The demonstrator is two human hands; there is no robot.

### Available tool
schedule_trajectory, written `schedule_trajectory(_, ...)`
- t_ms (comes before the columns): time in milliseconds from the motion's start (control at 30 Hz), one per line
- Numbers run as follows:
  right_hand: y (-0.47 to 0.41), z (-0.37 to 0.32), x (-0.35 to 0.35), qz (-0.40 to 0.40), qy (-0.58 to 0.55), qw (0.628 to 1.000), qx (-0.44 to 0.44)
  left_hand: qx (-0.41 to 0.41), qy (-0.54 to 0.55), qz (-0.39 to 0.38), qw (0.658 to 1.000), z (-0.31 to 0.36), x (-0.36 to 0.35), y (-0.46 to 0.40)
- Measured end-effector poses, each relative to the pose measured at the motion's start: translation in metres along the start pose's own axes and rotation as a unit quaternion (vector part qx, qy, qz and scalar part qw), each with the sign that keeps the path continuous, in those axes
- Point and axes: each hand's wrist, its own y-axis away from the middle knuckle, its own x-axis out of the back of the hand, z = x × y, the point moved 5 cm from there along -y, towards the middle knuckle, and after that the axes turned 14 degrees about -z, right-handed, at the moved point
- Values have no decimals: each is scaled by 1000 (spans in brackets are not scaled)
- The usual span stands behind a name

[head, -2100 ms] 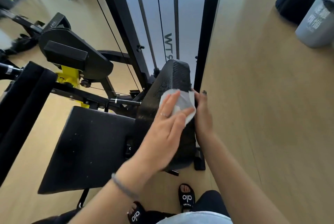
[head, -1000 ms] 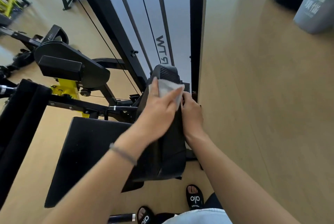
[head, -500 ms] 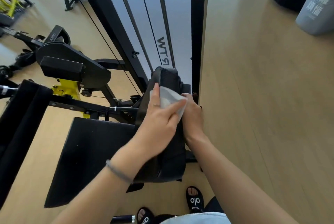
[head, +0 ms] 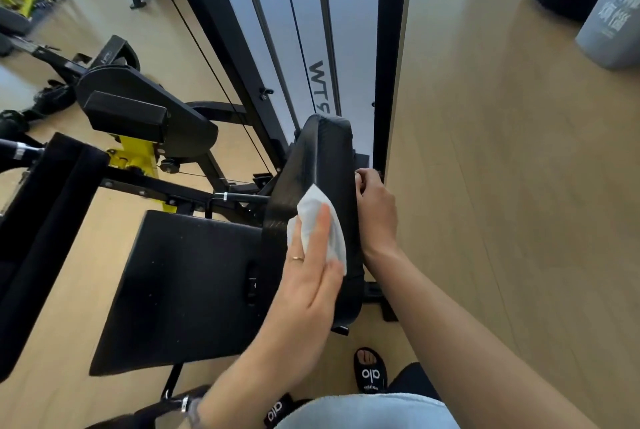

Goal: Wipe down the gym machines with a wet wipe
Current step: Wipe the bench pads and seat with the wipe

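**Wet wipe flat against upright back pad**

Wet wipe (head: 317, 224), white and crumpled, pressed onto the face of the black back pad (head: 323, 165) of the gym machine. Left hand (head: 308, 286) laid over it with fingers straight and together, middle finger running up the centre of the wipe, a thin ring on one finger; no curl, no pinch, just flat pressure against the padding. Right hand (head: 375, 210) on the right edge of the same pad, fingers bent round that edge toward the rear, gripping it. Both hands on the pad's middle stretch, just beside each other, wipe between them.

Black seat pad (head: 187, 286) below and left of the back pad, dotted with pale specks. Yellow bracket (head: 135, 151) further left under a black shroud, with a black padded bar (head: 45, 221) across the left edge of view. Black upright frame (head: 388, 58) directly behind the back pad, alongside a pale panel (head: 301, 13) with dark lettering and thin cables. Light wooden floor (head: 502, 186) to the right, grey bin (head: 613, 16) in the upper right corner. Black slide sandals (head: 369, 373) with white lettering at the bottom of view, near the machine's base.
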Motion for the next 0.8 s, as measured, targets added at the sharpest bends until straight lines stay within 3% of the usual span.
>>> schedule_trajectory(233,-2,3,-1,8,-1,1000,-1,25,99,20,995,-4,36,-78)
schedule_trajectory(433,1,8,-2,24,7,1000,-12,-34,-37,62,997,-18,-21,35)
schedule_trajectory(567,0,7,-3,18,7,1000,-10,-59,-75,112,989,-24,-24,40)
schedule_trajectory(633,0,6,-2,20,11,1000,-7,-76,-9,79,994,-21,-13,20)
schedule_trajectory(733,1,5,-1,20,10,1000,-13,-11,152,34,988,-32,15,-20)
schedule_trajectory(800,2,4,0,18,11,1000,-10,30,183,31,982,-37,20,-24)
